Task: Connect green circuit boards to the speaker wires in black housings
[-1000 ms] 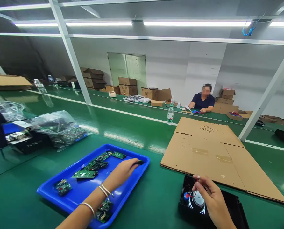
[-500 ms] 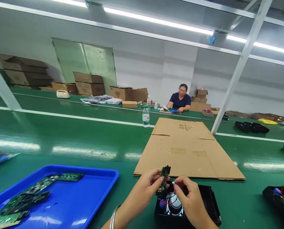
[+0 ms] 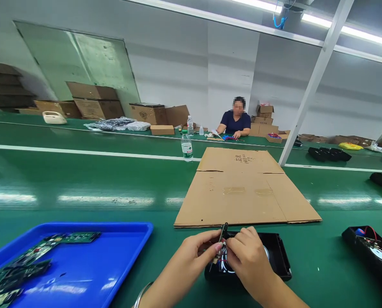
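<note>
My left hand [image 3: 195, 252] grips a small green circuit board [image 3: 223, 231] by its edges, tilted nearly edge-on above a black plastic speaker housing [image 3: 280, 256]. At the board's side, my right hand [image 3: 252, 259] pinches a small white plug [image 3: 224, 243] on thin wires, close against the board. Whether the plug is seated in a socket is hidden by the fingers. Beneath the hands, the open housing holds a round speaker [image 3: 223, 264], partly covered by them.
A blue tray [image 3: 136, 239] with several circuit boards [image 3: 33, 252] lies to the left. Another open housing [image 3: 367, 252] sits at right. Flattened cardboard [image 3: 245, 205] lies ahead, near a water bottle [image 3: 187, 147]. Across the bench sits a person [image 3: 235, 122].
My right hand has brought the white plug left to the board. The board has turned more edge-on, and the camera view has tipped downward and shifted.
</note>
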`<state>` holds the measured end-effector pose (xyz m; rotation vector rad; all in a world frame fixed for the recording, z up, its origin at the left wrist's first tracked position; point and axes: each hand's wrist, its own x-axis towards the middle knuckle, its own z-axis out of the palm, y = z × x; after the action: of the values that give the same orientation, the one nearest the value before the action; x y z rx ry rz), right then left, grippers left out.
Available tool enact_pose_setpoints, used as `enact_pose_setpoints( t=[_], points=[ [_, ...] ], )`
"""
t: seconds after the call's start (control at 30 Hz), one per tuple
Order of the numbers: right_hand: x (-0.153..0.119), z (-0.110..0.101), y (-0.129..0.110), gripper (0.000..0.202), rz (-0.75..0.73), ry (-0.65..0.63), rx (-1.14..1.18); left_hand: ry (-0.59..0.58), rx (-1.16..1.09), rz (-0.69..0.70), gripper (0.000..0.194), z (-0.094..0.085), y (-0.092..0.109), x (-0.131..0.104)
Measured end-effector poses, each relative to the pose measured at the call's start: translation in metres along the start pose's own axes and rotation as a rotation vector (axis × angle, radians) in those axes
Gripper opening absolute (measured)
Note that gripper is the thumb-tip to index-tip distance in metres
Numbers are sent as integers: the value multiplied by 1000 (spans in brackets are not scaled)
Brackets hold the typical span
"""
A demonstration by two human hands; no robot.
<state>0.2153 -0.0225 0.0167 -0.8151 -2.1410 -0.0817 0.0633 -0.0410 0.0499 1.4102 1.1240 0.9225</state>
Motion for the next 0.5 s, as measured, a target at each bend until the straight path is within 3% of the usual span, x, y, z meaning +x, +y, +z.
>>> enact_pose_setpoints(
  t=[0.17, 0.37, 0.5],
  points=[
    [2, -6, -6, 32, -105, -37, -98, -5, -122, -155, 39, -4, -1, 1],
    [2, -7, -9, 32, -122, -2, -97, 78, -81, -54, 33, 0, 3, -9],
    [2, -9, -10, 31, -165, -17, -77, -23, -137, -111, 36, -8, 3, -8]
  ],
)
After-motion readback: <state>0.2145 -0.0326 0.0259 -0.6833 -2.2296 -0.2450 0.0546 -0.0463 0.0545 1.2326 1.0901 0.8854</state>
